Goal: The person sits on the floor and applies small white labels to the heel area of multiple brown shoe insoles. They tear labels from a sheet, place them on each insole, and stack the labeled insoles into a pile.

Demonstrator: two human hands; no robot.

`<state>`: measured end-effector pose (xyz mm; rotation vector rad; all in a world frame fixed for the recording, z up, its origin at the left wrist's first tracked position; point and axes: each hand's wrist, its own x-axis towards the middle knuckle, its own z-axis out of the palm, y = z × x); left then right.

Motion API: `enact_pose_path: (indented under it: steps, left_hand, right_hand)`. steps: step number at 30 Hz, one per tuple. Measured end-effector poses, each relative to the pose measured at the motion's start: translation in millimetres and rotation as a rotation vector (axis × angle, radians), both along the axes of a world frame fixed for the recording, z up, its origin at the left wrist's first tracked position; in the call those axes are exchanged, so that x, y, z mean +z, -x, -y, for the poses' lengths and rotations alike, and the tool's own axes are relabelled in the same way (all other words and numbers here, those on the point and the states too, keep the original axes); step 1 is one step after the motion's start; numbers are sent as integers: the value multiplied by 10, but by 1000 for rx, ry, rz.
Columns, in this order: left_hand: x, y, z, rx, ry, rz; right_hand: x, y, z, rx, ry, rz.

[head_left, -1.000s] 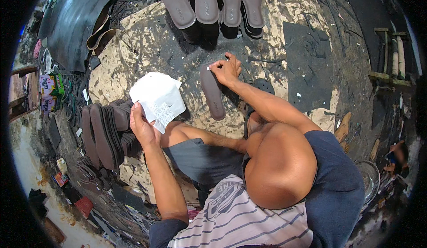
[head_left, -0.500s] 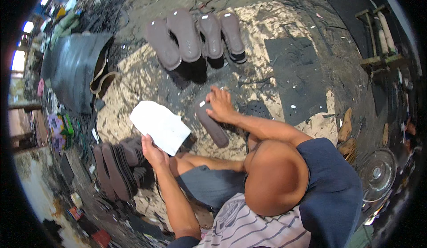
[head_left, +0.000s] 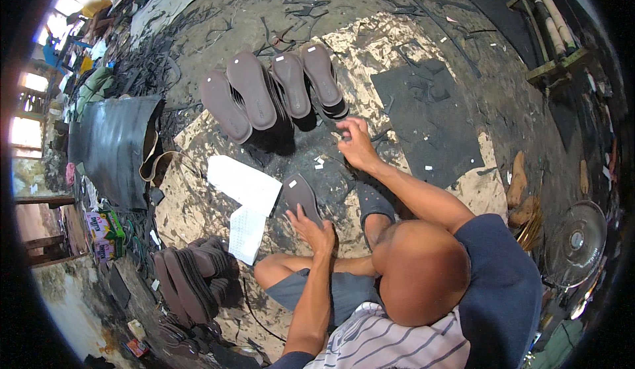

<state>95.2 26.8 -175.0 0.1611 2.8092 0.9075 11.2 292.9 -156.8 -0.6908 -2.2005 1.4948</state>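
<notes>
A single brown shoe sole (head_left: pixel 299 190) with a small white tag lies on the dark-stained floor sheet. Resting over its lower end, my left hand (head_left: pixel 311 230) has its fingers apart. My right hand (head_left: pixel 355 142) reaches forward, holding nothing I can see, fingers bent and apart. It is just below the rightmost stack of brown soles (head_left: pixel 322 74). Three more stacks stand beside that one: a narrow sole stack (head_left: pixel 290 86), a larger sole stack (head_left: pixel 251 91) and a far-left sole stack (head_left: pixel 225 106). White paper sheets (head_left: pixel 246 182) with faint marks lie left of the single sole.
More bundled soles (head_left: pixel 192 276) lie by my left knee. A curved black sheet (head_left: pixel 116 147) stands at the left. To the right are a flat dark sheet (head_left: pixel 430 117), wooden foot forms (head_left: pixel 518 180) and a round metal fan guard (head_left: pixel 575 240). Black offcuts litter the floor.
My left hand has let go of the white paper and moved right onto the single sole. My right hand has left that sole and moved toward the rightmost stack. The view has shifted.
</notes>
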Motion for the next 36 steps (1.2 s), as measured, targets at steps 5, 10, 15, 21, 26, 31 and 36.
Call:
enact_pose_path:
  steps: [5,10,15,21,26,31,36]
  left_hand:
    - [635,136,-471,2,-336,-97]
    - [1302,372,-882,-165,-481,-61]
    - [1540,476,-349,-153,-510,10]
    - [1974,244,954,140,-477,-103]
    - [2411,384,2406,477,80,-730]
    - [2020,-33,3727,1299,-587,-138]
    - [1821,-38,3615,1230,-852,85]
  right_hand:
    - [277,-518,434,464,645,274]
    - [128,90,-136,216,346,-25]
    - [202,1429,-1235,-43,17,98]
    - [-60,1807,-979,307,-24,430]
    - [-127,1438,-1425,53,-217,195]
    - [-79,846,-1149,33,46,132]
    - [-106,607,-1248,22,39,-25]
